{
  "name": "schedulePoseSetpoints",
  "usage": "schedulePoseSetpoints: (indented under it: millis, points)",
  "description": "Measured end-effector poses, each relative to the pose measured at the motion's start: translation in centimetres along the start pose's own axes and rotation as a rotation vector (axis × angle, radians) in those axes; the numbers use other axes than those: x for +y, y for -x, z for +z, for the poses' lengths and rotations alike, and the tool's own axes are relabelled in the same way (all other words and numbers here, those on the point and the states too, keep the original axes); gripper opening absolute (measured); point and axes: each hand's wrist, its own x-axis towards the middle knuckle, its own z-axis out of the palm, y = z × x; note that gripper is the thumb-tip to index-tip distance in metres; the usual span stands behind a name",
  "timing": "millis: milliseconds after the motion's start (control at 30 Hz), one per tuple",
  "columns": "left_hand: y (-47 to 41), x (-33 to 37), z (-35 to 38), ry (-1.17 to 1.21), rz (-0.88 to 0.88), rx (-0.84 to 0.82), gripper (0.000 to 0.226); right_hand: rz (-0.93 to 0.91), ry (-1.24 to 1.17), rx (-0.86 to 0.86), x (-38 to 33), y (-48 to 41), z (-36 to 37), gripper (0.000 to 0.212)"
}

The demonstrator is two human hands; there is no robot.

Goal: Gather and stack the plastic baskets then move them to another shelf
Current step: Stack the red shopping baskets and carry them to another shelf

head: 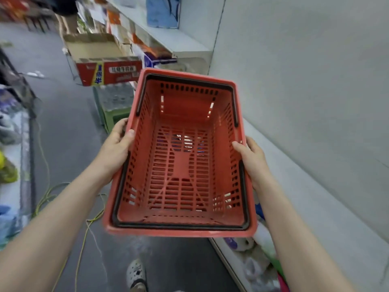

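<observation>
Hands clamp the red slotted plastic basket (181, 157) by its long rims. I see my left hand (114, 151) and right hand (252, 160) gripping opposite sides, beside the white shelf (315, 197)

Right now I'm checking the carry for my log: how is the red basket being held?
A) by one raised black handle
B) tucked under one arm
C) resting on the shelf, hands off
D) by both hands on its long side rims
D: the left hand and right hand each grip a long side rim of the red basket, whose black handles lie folded down.
</observation>
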Motion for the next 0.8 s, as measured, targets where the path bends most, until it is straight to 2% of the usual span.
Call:
schedulePoseSetpoints:
  millis: [133,433,500,633,733,800]
  points:
    - [-8.2,1.1,-1.4,-0.064,0.002,-0.068,0.04,0.001,-0.057,0.059,-2.3,-4.1,3.0,0.027]
    - [-22.8,2.6,2.8,-0.03,0.028,-0.238,0.035,-0.021,-0.042,0.207,-5.4,-16.9,3.4,0.033]
    - [-25.8,2.4,4.3,0.005,0.02,-0.271,0.033,-0.016,-0.006,0.211,-5.8,-20.4,2.8,0.037]
    - [-32.0,2.4,7.4,0.024,-0.025,-0.305,0.026,-0.002,0.049,0.218,-7.2,-27.8,1.3,0.028]
    - [-36.3,2.3,9.4,-0.02,-0.054,-0.313,0.031,0.043,0.098,0.19,-8.5,-33.3,0.7,0.033]
    - [-38.7,2.0,10.6,-0.009,-0.075,-0.322,0.035,0.083,0.129,0.145,-9.4,-36.3,0.4,0.027]
